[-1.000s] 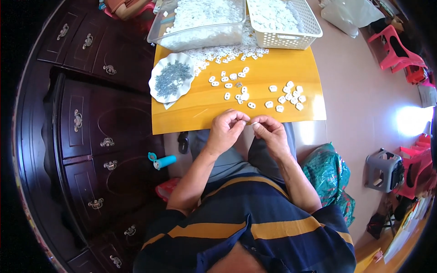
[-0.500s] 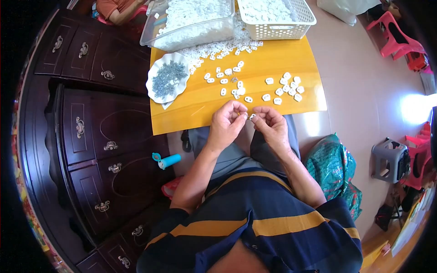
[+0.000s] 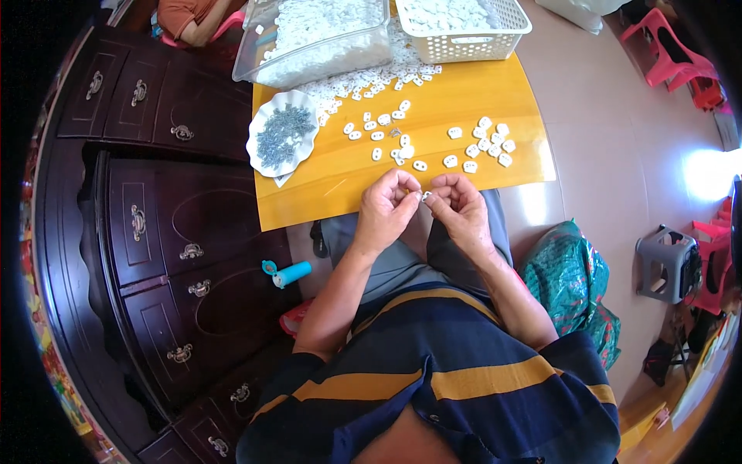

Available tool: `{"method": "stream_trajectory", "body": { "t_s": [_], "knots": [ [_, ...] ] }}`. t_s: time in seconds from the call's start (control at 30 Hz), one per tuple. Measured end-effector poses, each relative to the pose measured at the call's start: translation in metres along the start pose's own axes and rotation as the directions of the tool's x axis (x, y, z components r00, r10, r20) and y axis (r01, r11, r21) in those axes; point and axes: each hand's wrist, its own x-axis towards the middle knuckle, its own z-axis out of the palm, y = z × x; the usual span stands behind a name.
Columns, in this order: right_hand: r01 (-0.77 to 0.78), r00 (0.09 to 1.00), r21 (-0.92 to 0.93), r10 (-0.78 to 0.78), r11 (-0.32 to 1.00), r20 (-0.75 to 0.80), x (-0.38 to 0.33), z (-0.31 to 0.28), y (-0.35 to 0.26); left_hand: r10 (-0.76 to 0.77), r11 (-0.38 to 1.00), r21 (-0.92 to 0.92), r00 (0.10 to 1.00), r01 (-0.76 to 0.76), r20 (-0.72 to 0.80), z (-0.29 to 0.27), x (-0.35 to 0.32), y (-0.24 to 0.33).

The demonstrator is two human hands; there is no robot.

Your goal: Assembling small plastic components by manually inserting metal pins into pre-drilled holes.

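My left hand (image 3: 390,209) and my right hand (image 3: 461,213) meet just in front of the table's near edge, fingertips close together. Between thumb and finger, my right hand pinches a small white plastic piece (image 3: 426,196). My left hand is pinched too, against or beside that piece; what it grips is too small to make out. On the yellow wooden table (image 3: 309,203) lie loose white two-holed pieces (image 3: 377,136), with a group of white pieces (image 3: 485,145) to the right. A white scalloped dish (image 3: 257,161) at the left holds many small grey metal parts (image 3: 284,133).
A clear plastic bin (image 3: 325,69) and a white perforated basket (image 3: 464,50), both full of white pieces, stand at the back. Dark drawers (image 3: 147,209) line the left, near a turquoise bottle (image 3: 292,274). At the right are a green bag (image 3: 568,271) and a grey stool (image 3: 661,263).
My hands stay pinched together at nearly the same spot, with only slight finger movement. The whole view has shifted a little.
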Motion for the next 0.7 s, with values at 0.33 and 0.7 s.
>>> {"method": "stream_trajectory", "body": {
  "t_s": [0.33,0.7],
  "knots": [
    [0.009,1.0,-0.009,-0.009,1.0,-0.012,0.001,-0.0014,0.0029,0.006,1.0,0.009,1.0,-0.006,-0.012,0.0008,0.0002,0.0033],
    [0.02,1.0,-0.004,-0.02,1.0,0.001,-0.0008,-0.0011,0.0033,0.068,0.995,0.07,0.998,-0.067,-0.004,0.002,0.001,0.0034]
  ]
}}
